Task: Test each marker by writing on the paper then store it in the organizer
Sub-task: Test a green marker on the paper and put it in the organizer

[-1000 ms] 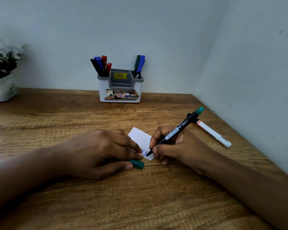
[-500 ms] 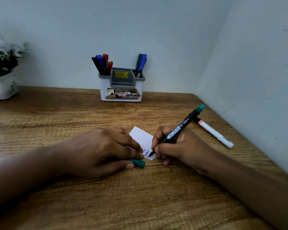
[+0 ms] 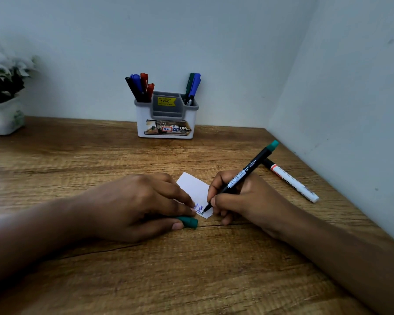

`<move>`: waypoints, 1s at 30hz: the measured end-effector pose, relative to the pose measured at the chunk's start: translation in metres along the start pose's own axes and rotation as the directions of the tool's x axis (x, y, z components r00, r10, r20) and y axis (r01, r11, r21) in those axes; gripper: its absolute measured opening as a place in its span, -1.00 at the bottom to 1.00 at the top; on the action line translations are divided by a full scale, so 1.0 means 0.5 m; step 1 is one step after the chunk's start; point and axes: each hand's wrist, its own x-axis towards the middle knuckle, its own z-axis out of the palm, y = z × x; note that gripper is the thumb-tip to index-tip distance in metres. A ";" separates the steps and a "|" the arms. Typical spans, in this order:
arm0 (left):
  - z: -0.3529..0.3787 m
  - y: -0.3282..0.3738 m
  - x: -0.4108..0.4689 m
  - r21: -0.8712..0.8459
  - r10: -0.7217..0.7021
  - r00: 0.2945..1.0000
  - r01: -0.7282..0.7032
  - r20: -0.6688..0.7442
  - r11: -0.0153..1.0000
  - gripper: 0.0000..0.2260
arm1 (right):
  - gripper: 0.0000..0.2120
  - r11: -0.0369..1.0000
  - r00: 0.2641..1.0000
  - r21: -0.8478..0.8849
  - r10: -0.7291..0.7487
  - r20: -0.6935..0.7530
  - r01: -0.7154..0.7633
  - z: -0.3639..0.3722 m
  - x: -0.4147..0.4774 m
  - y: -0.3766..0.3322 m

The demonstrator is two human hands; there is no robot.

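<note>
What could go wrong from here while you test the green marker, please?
1. The green marker has its tip near the lower edge of the paper; a slip could ink the wooden table.
2. The left hand pins the paper while holding the green cap; either might slip loose.
3. The white marker lies close beside the right hand and could get knocked.

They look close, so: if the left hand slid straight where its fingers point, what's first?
Across the paper, the left hand would probably meet the marker first, then the right hand.
</note>
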 end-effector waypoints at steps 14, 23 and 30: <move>0.002 -0.001 0.000 -0.001 0.005 1.000 -0.005 -0.013 1.000 -0.72 | -0.94 1.000 0.999 0.009 0.013 -0.046 -0.013 0.004 -0.001 0.001; 0.001 0.000 0.000 -0.001 0.007 1.000 -0.007 -0.011 1.000 -0.72 | -0.95 0.999 0.998 0.035 0.017 -0.054 -0.015 0.005 0.000 0.001; 0.002 -0.002 0.001 0.001 0.008 1.000 -0.008 -0.014 1.000 -0.72 | -0.92 1.000 0.997 0.008 0.010 -0.071 -0.010 0.004 0.001 0.002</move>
